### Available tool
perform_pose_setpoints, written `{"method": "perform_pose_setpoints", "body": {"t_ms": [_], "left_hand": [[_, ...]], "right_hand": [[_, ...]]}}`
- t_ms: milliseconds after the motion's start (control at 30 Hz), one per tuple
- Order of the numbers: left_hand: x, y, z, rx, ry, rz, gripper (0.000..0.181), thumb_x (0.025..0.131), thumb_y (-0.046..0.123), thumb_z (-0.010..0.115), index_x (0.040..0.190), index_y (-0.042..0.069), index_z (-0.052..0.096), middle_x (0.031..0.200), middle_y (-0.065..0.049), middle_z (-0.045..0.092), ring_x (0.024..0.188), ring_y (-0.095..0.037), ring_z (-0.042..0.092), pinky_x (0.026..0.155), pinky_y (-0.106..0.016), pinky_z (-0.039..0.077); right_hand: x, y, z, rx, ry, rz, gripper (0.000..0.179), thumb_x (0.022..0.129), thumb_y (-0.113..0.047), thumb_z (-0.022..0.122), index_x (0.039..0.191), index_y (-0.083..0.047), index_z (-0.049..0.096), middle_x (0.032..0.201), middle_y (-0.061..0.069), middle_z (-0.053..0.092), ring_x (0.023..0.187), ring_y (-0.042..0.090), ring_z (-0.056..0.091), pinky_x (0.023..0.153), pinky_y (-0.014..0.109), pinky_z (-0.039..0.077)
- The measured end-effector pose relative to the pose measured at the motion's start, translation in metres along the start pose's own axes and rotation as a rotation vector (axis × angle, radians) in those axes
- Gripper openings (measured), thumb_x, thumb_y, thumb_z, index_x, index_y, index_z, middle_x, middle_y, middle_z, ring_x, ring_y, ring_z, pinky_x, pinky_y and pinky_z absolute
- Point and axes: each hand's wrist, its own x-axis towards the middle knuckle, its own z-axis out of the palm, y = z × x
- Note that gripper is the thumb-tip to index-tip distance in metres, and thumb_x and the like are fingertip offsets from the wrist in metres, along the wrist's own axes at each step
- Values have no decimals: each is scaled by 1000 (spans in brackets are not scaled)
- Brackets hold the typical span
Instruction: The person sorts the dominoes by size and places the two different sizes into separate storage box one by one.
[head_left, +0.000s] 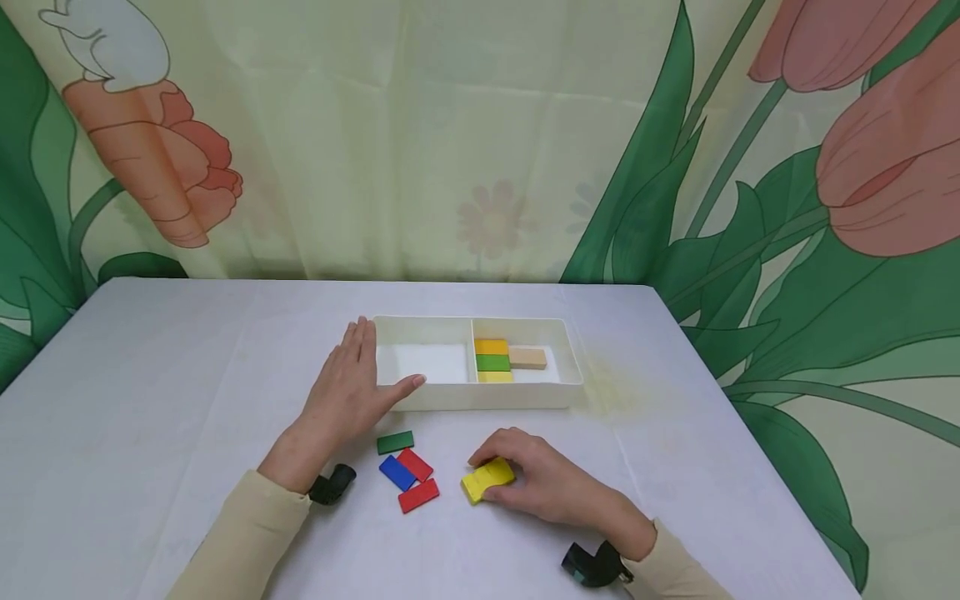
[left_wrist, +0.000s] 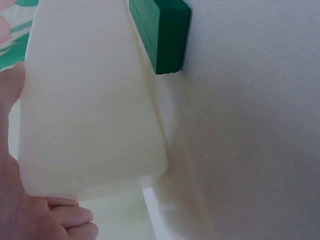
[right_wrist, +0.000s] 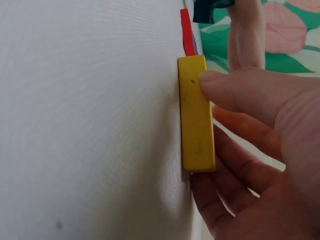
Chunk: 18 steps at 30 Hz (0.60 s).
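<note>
A white two-compartment box [head_left: 480,397] stands mid-table. My left hand [head_left: 347,387] rests against its left end, fingers straight along the side and thumb [left_wrist: 11,85] over the front rim. With thumb and fingers, my right hand [head_left: 540,479] pinches a yellow block [head_left: 487,478] at the tabletop in front of the box. Left of that block lie a green block [head_left: 395,442], a blue block [head_left: 397,473], one red block [head_left: 416,464] and another red block [head_left: 418,496]. The right compartment holds orange [head_left: 491,347], green [head_left: 492,363], yellow [head_left: 495,377] and plain wood [head_left: 528,359] blocks.
A white cloth covers the table [head_left: 150,433]. Behind it hangs a curtain [head_left: 420,150] printed with tulips and a carrot. Black wrist cameras are worn on the left wrist [head_left: 332,485] and the right wrist [head_left: 596,565]. A faint yellowish stain [head_left: 611,387] marks the cloth right of the box.
</note>
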Motion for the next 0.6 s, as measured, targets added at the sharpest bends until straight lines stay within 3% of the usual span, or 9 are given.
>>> {"method": "perform_pose_setpoints", "body": {"t_ms": [233,600], "left_hand": [[1,-1,0,0,5,6,115,86,69,58,157,-3,3,166,-23,6,153,-42,8,122,-58,16],[0,0,-1,5,11,9,114,86,68,59,157,-3,5,165,-24,8,153,-42,9,122,-58,17]], "right_hand": [[2,-3,-2,-63,12,52,25,90,-25,73,115,-24,69,112,-14,63,106,5,55,93,23,52],[2,-5,-3,-107,9,78,36,88,-19,76,123,-19,67,115,-10,63,105,5,56,92,20,53]]}}
